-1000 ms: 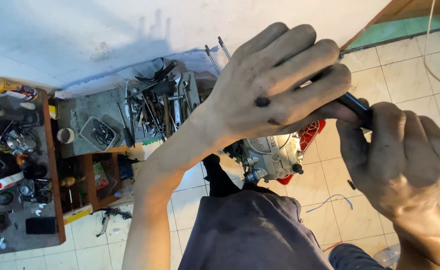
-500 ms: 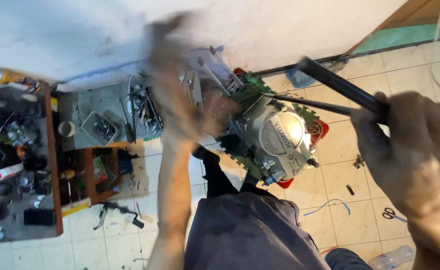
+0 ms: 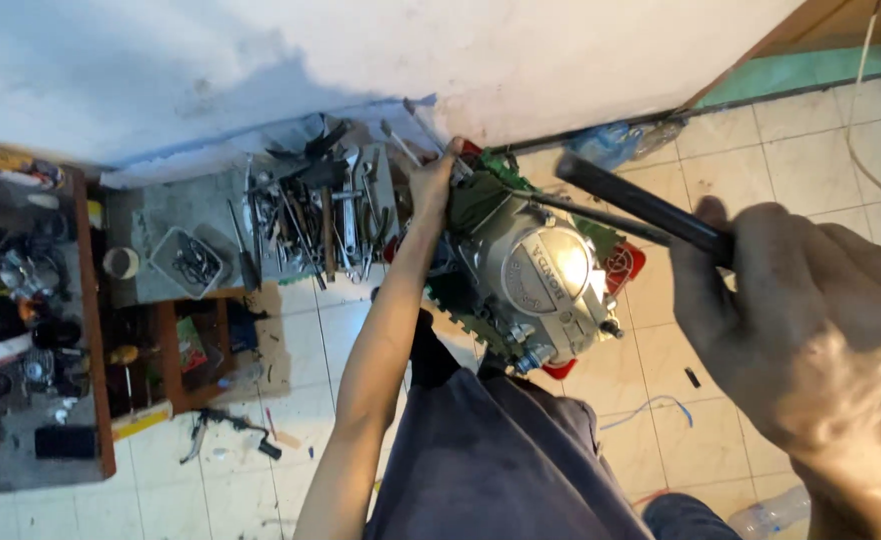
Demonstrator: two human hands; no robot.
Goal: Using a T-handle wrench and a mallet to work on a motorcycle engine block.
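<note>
While the left hand (image 3: 431,185) rests its fingers closed on the upper left edge of the silver engine (image 3: 536,275) on the tiled floor, the right hand (image 3: 801,320) is wrapped tight around a black-handled tool (image 3: 641,208). The tool's long axis slants up and left from the right hand, over the engine's top, so the left hand is the nearer one to the engine.

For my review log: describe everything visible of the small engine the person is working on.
The engine is a compact silver-grey metal block with a round, shiny side cover facing the camera and bolts along its lower edge. It sits on a red and green stand over the tiled floor, just beyond the person's knees. The left hand grips its upper left edge. The right hand holds a black-handled tool whose thin shaft reaches toward the engine's top.
</note>
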